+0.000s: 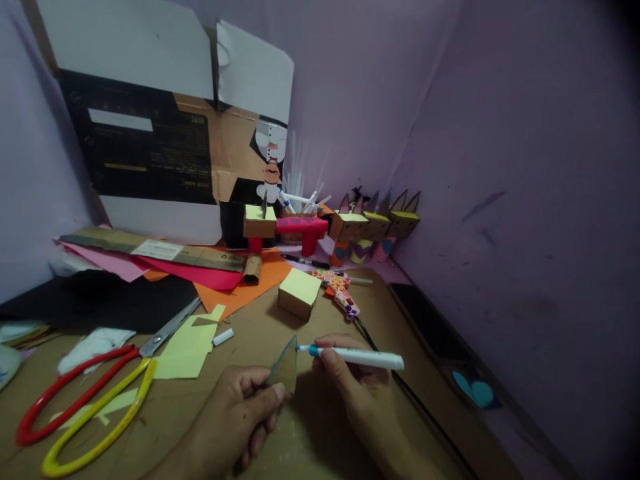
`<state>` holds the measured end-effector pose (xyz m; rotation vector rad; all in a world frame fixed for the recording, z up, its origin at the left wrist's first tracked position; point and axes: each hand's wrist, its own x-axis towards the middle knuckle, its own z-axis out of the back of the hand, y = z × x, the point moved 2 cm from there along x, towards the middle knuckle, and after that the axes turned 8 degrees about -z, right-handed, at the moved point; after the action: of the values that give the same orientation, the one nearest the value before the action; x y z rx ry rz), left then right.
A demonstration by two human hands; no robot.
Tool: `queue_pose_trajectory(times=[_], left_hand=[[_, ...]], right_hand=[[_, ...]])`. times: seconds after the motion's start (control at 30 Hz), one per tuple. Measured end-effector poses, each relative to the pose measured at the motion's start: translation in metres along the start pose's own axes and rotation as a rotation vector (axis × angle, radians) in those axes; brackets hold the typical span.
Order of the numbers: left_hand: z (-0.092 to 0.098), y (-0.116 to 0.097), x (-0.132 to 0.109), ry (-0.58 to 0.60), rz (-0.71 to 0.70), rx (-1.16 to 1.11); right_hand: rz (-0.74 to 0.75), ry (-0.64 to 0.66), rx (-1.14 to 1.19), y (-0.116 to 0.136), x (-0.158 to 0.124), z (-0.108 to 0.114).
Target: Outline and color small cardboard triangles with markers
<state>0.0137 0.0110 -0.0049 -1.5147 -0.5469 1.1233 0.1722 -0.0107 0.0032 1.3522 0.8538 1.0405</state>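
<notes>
My left hand pinches a small pointed piece of brown cardboard and holds it upright above the table. My right hand grips a white marker with a blue tip. The marker's tip touches the cardboard piece's upper right edge, which shows a blue line. Just beyond the hands, a small cardboard box with a yellow top rests on the brown table surface.
Red and yellow-handled scissors and yellow paper scraps lie at left. Coloured paper sheets, a printed cardboard box and a row of small cardboard figures stand at the back. A dark phone lies at right by the purple wall.
</notes>
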Motion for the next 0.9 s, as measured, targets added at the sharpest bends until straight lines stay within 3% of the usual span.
queue_pose_trajectory(times=[0.23,0.43,0.67,0.73,0.9], left_hand=[[-0.001,-0.001,0.001,-0.006,0.010,-0.006],[0.000,0.001,0.000,-0.002,-0.006,-0.009],[0.001,0.000,0.000,-0.064,0.014,-0.007],[0.002,0.001,0.000,-0.108,0.018,-0.045],[0.005,0.006,0.000,-0.210,0.025,-0.183]], right_hand=[[0.010,0.126,-0.049,0.006,-0.001,0.000],[-0.004,0.041,0.007,0.001,-0.001,0.002],[-0.076,0.047,0.121,-0.003,0.003,-0.001],[-0.041,0.070,0.133,-0.001,0.004,-0.002],[0.204,0.141,-0.002,0.008,-0.008,-0.004]])
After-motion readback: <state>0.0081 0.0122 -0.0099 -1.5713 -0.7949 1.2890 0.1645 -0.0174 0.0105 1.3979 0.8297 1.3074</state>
